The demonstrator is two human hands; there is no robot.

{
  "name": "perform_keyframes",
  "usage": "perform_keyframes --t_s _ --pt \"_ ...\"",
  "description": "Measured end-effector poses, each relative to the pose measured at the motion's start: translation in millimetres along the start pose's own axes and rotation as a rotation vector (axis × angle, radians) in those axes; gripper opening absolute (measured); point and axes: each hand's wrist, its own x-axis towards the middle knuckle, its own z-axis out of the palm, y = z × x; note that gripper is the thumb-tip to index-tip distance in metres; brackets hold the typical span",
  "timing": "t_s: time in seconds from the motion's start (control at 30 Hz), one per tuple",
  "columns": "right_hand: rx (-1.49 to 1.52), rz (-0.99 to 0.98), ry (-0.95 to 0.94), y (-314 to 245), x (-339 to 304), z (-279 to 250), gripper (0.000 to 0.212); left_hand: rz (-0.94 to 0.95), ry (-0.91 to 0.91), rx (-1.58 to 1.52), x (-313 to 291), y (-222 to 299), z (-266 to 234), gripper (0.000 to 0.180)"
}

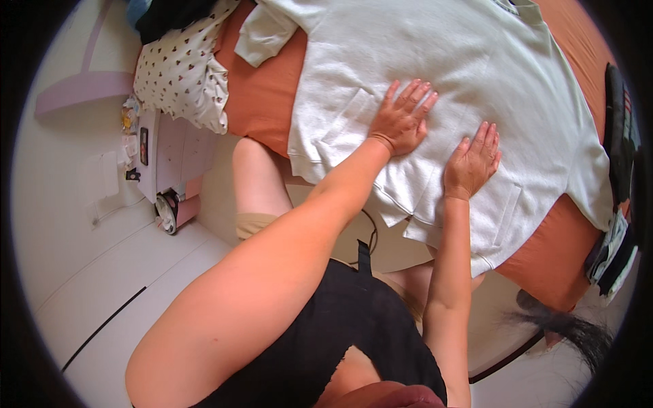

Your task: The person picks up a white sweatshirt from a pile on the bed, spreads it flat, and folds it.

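Observation:
A light grey zip-up sweatshirt (435,41) lies spread out on an orange bedsheet (262,95). Its hem hangs a little over the near edge of the bed, and a slanted pocket shows on each side of the front. My left hand (404,119) rests flat on the sweatshirt's middle, fingers stretched out. Lower and to the right, my right hand (472,163) also lies flat on the cloth, its fingers straight and close together. Neither hand grips anything. One sleeve is bent at the upper left; the other runs down along the right side.
A white patterned cloth (183,75) hangs at the bed's left. Beside it stands a pale cabinet (178,146) with small items on top. Folded dark clothes (617,129) are stacked at the right edge, with more folded garments (612,258) below them.

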Motion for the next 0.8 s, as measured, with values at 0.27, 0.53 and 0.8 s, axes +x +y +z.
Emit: perform_keyframes --t_s 0.27,0.53,0.8 --pt "0.016 0.043 0.070 -22.8 9.8 17.7 0.054 -0.013 0.024 -0.029 -2.7 1.0 -2.6 0.055" --pt "0.031 0.049 0.167 -28.8 13.0 24.5 0.055 -0.007 0.007 -0.026 -0.9 2.1 -7.2 0.053" --pt "0.016 0.055 0.188 -20.1 14.5 25.1 0.055 -0.037 0.337 -0.322 9.6 -90.5 -84.2 0.046"
